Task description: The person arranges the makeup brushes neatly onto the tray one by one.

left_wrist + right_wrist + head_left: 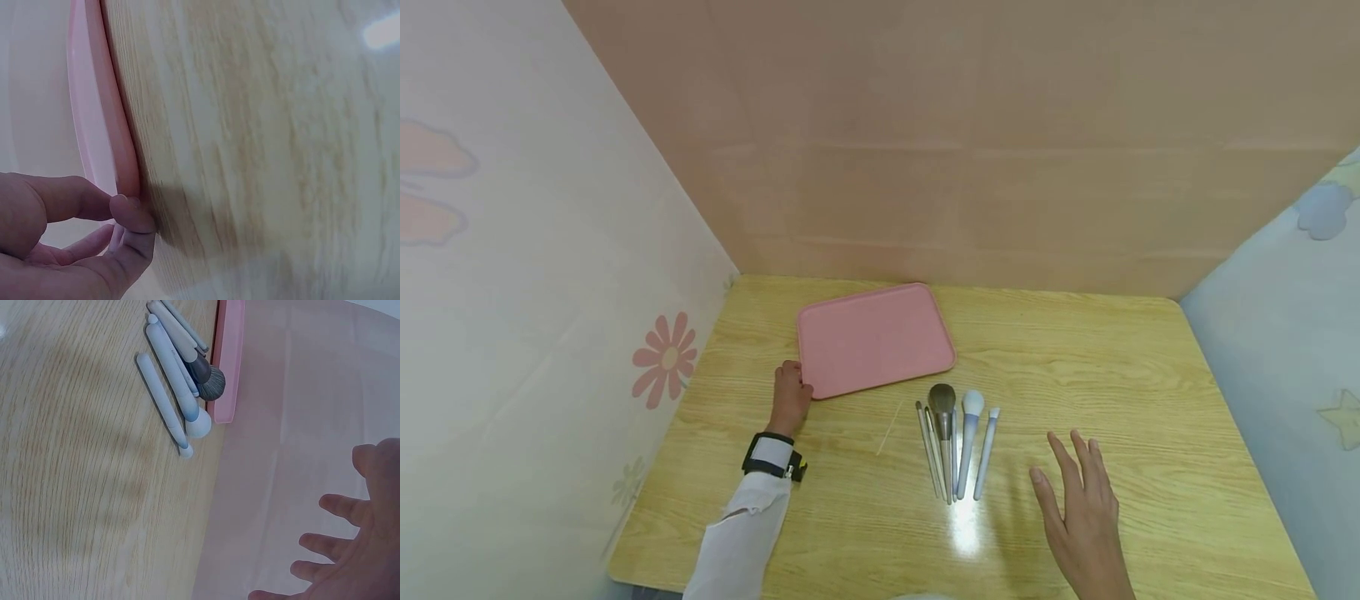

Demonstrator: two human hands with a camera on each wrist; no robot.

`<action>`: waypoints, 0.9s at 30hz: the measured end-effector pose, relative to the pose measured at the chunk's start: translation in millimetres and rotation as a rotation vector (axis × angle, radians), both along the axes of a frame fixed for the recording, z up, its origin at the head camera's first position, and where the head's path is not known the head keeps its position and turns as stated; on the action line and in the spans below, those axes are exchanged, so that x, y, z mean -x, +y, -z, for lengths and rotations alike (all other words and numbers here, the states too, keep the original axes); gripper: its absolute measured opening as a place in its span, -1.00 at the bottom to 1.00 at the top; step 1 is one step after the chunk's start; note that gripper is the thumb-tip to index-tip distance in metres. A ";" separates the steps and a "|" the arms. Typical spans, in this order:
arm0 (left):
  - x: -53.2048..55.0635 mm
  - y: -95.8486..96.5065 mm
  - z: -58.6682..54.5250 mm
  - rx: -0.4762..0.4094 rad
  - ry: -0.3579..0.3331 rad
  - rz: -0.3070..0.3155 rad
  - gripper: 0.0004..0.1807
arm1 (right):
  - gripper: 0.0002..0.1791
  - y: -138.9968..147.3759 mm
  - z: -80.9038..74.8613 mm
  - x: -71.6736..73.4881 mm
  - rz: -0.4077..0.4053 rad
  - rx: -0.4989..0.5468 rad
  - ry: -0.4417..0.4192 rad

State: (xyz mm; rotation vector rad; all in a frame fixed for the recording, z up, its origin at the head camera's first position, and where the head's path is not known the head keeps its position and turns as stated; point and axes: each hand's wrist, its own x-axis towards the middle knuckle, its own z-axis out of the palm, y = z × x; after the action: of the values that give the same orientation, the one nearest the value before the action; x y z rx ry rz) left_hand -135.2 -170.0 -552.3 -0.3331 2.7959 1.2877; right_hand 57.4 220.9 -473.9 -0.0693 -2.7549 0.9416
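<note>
My left hand point(792, 398) is at the near left corner of a pink rectangular tray point(876, 337). In the left wrist view, its thumb and fingers pinch the rim of the tray point(103, 106) at that corner. Several makeup brushes lie side by side in front of the tray, among them a large dark-bristled brush point(943, 404), a white-bristled brush point(972, 417) and a slim brush point(987, 454) at the right. To the right of the brushes, my right hand point(1082, 517) is held over the table with fingers spread, holding nothing.
A thin pale stick point(889, 427) lies between the left hand and the brushes. The wood-grain table point(1112, 367) is bounded by a pinkish-brown back panel point(970, 150), a flower-patterned left wall point(550, 292) and a pale right wall point(1300, 333).
</note>
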 end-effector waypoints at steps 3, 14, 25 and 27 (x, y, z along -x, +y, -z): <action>1.9 1.1 1.5 0.016 0.018 0.007 -0.55 | -0.40 -0.2 0.4 0.0 -0.001 0.005 0.003; 6.0 7.5 2.8 0.016 0.021 0.007 -0.56 | -0.41 0.1 1.9 0.3 -0.002 0.005 0.010; 9.7 10.0 5.6 0.035 0.033 0.018 -0.56 | -0.40 0.3 3.1 -0.3 0.000 0.003 -0.004; 10.1 11.4 5.0 0.042 0.037 0.018 -0.56 | -0.40 0.3 3.3 -0.2 0.002 0.001 -0.005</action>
State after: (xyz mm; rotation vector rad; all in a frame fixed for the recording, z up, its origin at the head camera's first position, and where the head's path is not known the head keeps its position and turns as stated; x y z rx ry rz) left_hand -145.3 -158.6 -557.3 -0.2887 2.8526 1.2463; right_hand 57.6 221.2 -477.2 -0.0746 -2.7581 0.9432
